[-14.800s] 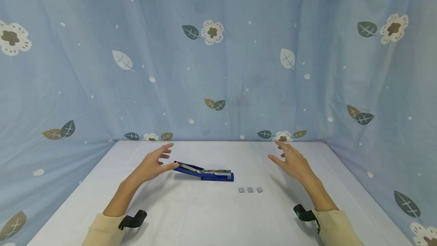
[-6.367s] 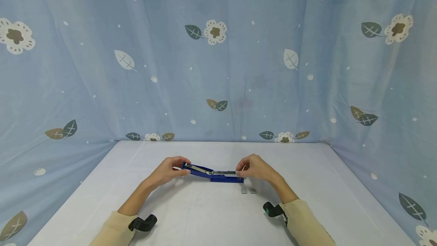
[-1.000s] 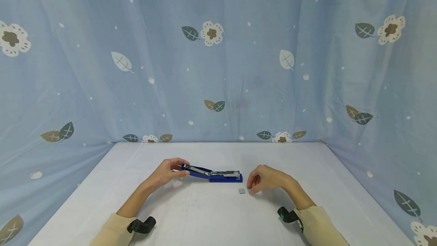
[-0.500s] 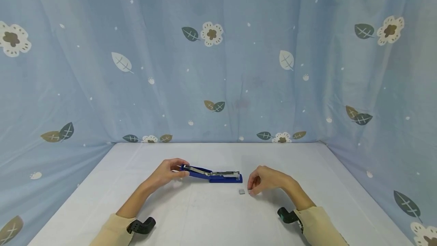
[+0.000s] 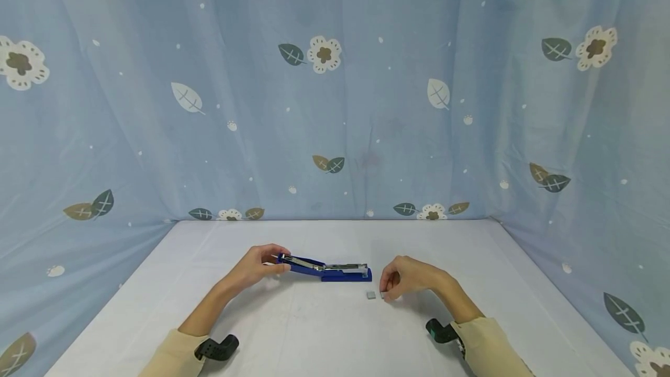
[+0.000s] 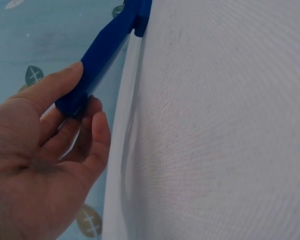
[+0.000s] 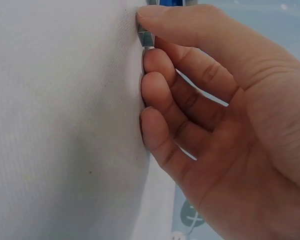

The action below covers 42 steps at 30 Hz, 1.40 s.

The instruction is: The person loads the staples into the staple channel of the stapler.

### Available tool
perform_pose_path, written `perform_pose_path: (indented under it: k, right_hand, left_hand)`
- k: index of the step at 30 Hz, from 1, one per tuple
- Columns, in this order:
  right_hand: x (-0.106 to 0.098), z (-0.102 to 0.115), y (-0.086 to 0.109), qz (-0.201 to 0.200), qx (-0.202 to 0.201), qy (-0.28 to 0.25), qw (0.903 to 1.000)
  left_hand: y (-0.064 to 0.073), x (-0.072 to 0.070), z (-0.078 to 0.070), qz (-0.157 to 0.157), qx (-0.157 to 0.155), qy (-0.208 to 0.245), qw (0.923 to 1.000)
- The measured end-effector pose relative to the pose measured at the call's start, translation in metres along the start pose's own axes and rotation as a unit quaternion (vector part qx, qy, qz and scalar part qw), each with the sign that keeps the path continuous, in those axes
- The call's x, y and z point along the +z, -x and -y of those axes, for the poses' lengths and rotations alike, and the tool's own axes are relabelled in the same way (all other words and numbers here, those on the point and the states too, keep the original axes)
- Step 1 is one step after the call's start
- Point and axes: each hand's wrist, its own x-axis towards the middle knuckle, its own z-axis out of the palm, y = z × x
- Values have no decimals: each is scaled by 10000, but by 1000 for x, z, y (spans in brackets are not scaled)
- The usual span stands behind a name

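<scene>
A blue stapler stands on the white table, its top swung back to the left so the metal magazine shows. My left hand holds the raised top's end between thumb and fingers; the blue top also shows in the left wrist view. Right of the stapler, my right hand rests low on the table, pinching a small grey strip of staples between thumb and forefinger. The fingers hide most of that strip. Another strip of staples lies just left of these fingertips.
White cloth covers the table. A blue patterned curtain hangs behind it and along both sides. Black wrist cameras sit by both sleeves.
Earlier, three strips lay on the table and both hands were apart from them. Later my right hand was at the magazine with one; now it is down at another. The last second shows little movement.
</scene>
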Motion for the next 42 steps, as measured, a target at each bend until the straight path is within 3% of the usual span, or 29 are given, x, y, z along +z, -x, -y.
perform_pose_path:
  k: [42]
  right_hand:
    - [1, -1, 1, -215, -25, 103, 9997]
  left_hand:
    - [1, -1, -2, 49, 39, -37, 10000]
